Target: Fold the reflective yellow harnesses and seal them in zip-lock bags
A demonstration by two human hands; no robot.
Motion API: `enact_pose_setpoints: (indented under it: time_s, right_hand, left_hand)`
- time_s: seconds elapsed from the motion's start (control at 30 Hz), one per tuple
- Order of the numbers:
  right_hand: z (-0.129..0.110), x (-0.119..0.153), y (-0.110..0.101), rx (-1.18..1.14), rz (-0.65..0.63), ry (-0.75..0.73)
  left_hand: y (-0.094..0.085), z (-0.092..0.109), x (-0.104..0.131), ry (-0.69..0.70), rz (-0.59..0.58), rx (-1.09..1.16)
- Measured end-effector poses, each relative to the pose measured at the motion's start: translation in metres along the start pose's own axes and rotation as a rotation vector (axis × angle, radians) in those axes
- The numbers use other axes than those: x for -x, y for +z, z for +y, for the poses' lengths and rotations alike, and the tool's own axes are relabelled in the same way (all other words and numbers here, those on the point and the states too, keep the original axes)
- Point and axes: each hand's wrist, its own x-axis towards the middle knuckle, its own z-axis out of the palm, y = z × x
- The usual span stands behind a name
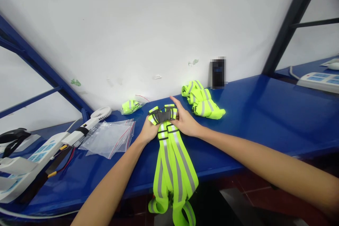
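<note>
A neon-yellow reflective strap vest (172, 162) with grey stripes lies across the blue table (251, 120), and its long loops hang over the front edge. My left hand (148, 131) grips the vest's top end from the left. My right hand (184, 120) presses on the same end from the right, fingers over the dark patch between the straps.
A pile of the same yellow vests (202, 101) lies by the wall, right of my hands. A small bagged vest (130, 106) and several clear zip bags (109, 137) lie to the left, beside a white handheld fan (99, 113) and power strips (31, 159). A dark device (218, 73) leans on the wall.
</note>
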Motion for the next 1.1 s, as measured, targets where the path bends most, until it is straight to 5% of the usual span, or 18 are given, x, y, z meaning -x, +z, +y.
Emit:
enact_pose_setpoints:
  time_s: [0.1,0.3,0.7,0.9,1.1]
  right_hand:
    - [-0.004,0.0,0.0,-0.176,-0.069,0.102]
    - [0.006,-0.006,0.0,-0.344,-0.007,0.264]
    - [0.002,-0.006,0.004,-0.603,0.05,0.235]
    - [0.003,-0.009,0.0,-0.482,0.107,0.224]
    - [0.015,-0.007,0.001,0.021,0.189,-0.054]
  left_hand:
    - [0.0,0.002,0.001,-0.047,0.017,0.025]
    - [0.003,0.008,0.003,-0.039,-0.037,0.093]
    - [0.01,0.013,0.01,-0.343,-0.018,0.514]
    - [0.015,0.021,0.007,-0.273,-0.01,0.546]
    - [0.015,0.015,0.006,-0.339,-0.051,0.504]
